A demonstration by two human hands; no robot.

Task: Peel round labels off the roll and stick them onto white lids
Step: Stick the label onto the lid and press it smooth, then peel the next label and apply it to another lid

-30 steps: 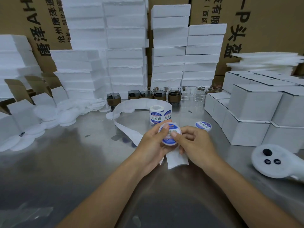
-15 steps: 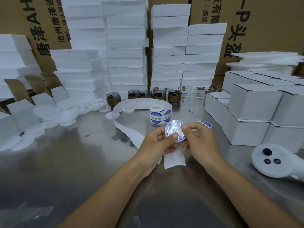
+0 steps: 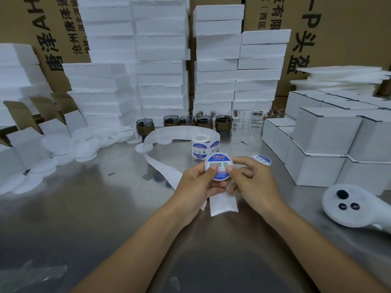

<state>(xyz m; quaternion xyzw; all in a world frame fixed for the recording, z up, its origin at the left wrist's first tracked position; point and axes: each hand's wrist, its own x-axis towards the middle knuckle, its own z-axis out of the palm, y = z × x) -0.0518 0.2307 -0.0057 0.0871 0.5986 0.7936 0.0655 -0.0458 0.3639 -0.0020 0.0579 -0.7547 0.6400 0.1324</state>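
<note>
A white lid (image 3: 219, 165) with a blue and white round label on it is held up above the metal table (image 3: 95, 208). My left hand (image 3: 198, 182) grips its left side and my right hand (image 3: 251, 180) its right side, both thumbs pressing on the label's face. The label roll (image 3: 202, 145) stands just behind, its empty white backing strip (image 3: 165, 166) looping left and running back under my hands. Another labelled lid (image 3: 262, 160) lies flat on the table to the right of the roll.
Plain white lids (image 3: 61, 149) are heaped at the left. Dark jars (image 3: 203, 122) and clear jars (image 3: 254, 121) line the back, before tall foam stacks (image 3: 160, 60). White boxes (image 3: 325, 149) are stacked at the right. A white controller (image 3: 351, 205) lies at the right front.
The lid has turned from tilted and glaring to facing me, raised slightly. Both thumbs now press on the label.
</note>
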